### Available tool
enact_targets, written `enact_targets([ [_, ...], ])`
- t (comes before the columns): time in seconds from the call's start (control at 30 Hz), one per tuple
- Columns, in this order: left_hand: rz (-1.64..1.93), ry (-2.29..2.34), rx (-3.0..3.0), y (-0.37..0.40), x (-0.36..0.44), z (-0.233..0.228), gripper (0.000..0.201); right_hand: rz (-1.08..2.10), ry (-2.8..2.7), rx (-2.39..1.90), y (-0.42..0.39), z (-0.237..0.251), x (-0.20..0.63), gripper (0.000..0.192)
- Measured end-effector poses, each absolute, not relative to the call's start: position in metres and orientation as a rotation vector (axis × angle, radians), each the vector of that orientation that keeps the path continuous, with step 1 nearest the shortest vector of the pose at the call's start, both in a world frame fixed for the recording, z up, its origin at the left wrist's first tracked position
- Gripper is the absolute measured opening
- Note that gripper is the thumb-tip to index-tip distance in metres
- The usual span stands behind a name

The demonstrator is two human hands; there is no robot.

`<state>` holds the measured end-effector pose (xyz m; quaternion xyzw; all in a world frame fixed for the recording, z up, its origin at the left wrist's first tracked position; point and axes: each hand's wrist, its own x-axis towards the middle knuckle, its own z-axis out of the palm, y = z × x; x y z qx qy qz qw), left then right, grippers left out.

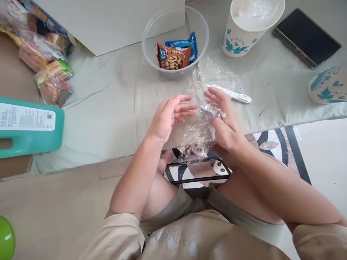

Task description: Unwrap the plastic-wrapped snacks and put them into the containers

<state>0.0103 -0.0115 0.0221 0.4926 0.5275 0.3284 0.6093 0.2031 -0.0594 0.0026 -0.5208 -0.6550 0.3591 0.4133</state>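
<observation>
My right hand [227,126] is closed on a crumpled clear plastic film [199,131], its thumb and fingers pinching the bunched part. The film hangs down past the front edge of the cloth-covered table [121,119]. To the left of it, my left hand [168,117] has its fingers stretched out and apart, close to the film and holding nothing. Just behind my right hand lies a white utility knife [244,97], partly hidden. More clear film is spread on the cloth beyond the hands. Farther back, a clear plastic bowl [146,54] holds a brown cookie packet [175,57] and a blue packet [193,45].
A paper cup [233,45] with crumpled clear plastic inside stands at the back right, near a phone [307,36]. Another patterned cup [329,86] is at the right edge. Leftward are a teal jug [40,141] and several wrapped snacks [51,68]. A white box [108,21] stands behind.
</observation>
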Motion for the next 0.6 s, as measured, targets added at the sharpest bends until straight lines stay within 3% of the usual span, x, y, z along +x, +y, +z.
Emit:
enact_targets([
  [0.1,0.822,1.546,1.432,-0.008,0.011,0.012,0.025,1.051,-1.497,-1.304,-0.062,0.007,0.204,0.059],
  [0.23,0.690,1.552,1.621,-0.014,0.024,0.011,0.044,1.116,-1.422,-1.218,-0.061,0.008,0.206,0.051],
  [0.5,0.896,1.301,0.913,-0.014,0.040,0.020,0.057,1.221,-1.295,-1.140,-0.059,0.008,0.212,0.057],
  [0.6,0.858,1.201,0.539,-0.011,0.035,0.032,0.049,1.179,-1.354,-1.033,-0.062,0.008,0.214,0.056],
])
